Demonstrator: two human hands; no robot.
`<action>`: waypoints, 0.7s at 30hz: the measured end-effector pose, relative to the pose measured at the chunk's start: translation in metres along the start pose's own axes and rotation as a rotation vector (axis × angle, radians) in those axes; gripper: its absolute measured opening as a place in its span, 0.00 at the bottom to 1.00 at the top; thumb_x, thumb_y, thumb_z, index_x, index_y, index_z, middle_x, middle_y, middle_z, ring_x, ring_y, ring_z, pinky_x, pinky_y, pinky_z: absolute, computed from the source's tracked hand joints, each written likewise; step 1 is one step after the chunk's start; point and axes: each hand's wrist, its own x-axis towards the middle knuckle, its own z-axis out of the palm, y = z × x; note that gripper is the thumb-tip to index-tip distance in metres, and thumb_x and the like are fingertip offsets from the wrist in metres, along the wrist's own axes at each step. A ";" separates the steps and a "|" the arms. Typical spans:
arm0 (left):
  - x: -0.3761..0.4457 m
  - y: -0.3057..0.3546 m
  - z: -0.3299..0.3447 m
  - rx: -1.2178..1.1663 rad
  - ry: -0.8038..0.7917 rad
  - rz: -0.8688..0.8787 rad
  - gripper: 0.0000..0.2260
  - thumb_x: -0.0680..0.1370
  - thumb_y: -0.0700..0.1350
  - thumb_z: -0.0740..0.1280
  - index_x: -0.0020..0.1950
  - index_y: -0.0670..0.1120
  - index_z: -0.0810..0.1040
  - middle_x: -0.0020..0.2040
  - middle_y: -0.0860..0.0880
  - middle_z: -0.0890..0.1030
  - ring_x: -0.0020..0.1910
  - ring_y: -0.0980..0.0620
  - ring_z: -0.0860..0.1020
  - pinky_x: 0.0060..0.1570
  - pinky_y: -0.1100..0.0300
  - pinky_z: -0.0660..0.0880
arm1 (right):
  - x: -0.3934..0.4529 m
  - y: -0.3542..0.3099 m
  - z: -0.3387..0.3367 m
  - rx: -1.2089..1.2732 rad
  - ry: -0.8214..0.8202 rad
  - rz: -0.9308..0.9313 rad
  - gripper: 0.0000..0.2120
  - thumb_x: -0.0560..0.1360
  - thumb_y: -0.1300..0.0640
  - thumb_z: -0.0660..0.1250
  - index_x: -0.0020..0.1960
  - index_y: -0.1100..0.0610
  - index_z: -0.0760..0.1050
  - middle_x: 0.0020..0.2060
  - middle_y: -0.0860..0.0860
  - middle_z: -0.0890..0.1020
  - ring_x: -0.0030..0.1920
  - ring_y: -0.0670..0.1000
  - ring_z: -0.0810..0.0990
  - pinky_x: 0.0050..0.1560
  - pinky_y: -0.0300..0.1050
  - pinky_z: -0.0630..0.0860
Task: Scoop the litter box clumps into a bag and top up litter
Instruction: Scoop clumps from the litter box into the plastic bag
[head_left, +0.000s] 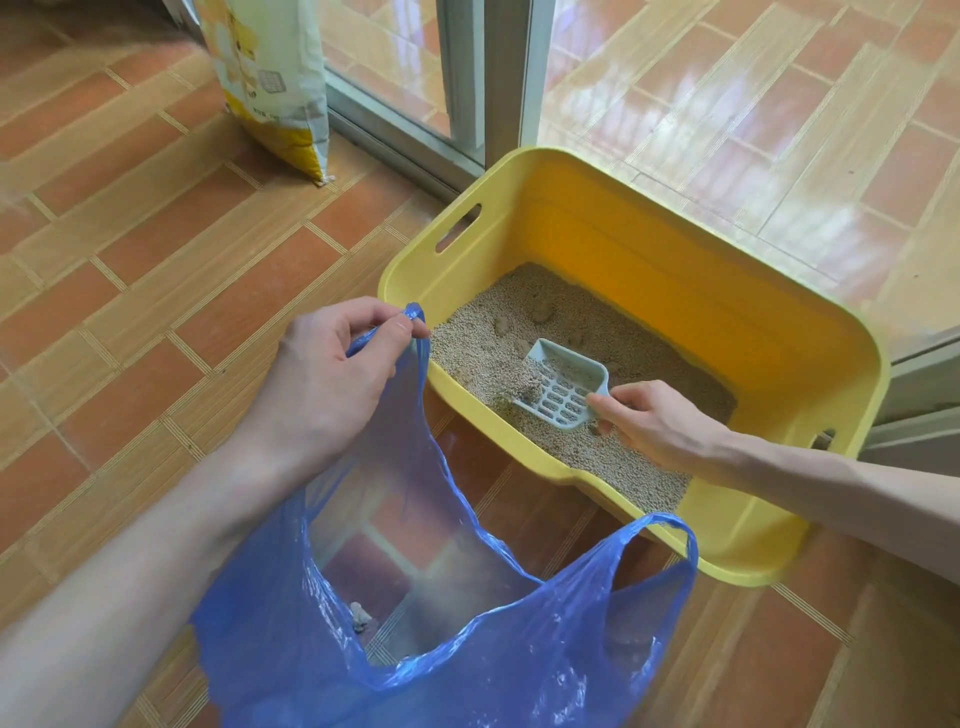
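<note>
Our left hand (332, 358) pinches a handle of the blue bag (467, 639), holding it open just beside the yellow litter box (810, 364); our right hand (644, 421) grips the scoop (558, 387) inside it, its front edge under a clump (529, 393).

I am at home, on a floor of orange brick-pattern tiles (156, 249). Beyond my hands a sliding glass door (467, 78) in a metal frame opens onto a tiled balcony (753, 104), a pet's corner.
</note>
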 end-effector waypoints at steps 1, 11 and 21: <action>0.000 0.000 0.000 0.001 -0.001 0.002 0.11 0.81 0.52 0.65 0.48 0.51 0.85 0.26 0.57 0.65 0.25 0.56 0.62 0.29 0.60 0.58 | 0.000 0.000 0.000 0.038 -0.013 0.021 0.23 0.82 0.41 0.60 0.42 0.58 0.80 0.26 0.46 0.74 0.24 0.45 0.67 0.25 0.40 0.65; 0.000 0.002 0.000 -0.018 -0.003 0.026 0.12 0.77 0.56 0.64 0.47 0.53 0.86 0.29 0.50 0.65 0.27 0.52 0.61 0.30 0.59 0.57 | -0.002 -0.004 0.003 0.309 -0.064 0.103 0.22 0.82 0.42 0.62 0.45 0.61 0.79 0.25 0.45 0.69 0.24 0.46 0.61 0.23 0.39 0.60; 0.003 0.001 0.003 0.005 0.000 0.007 0.10 0.84 0.48 0.65 0.48 0.50 0.85 0.27 0.55 0.65 0.27 0.53 0.61 0.29 0.60 0.57 | 0.000 -0.004 0.003 0.271 -0.045 0.042 0.24 0.82 0.41 0.61 0.46 0.62 0.79 0.27 0.47 0.71 0.24 0.46 0.64 0.23 0.39 0.62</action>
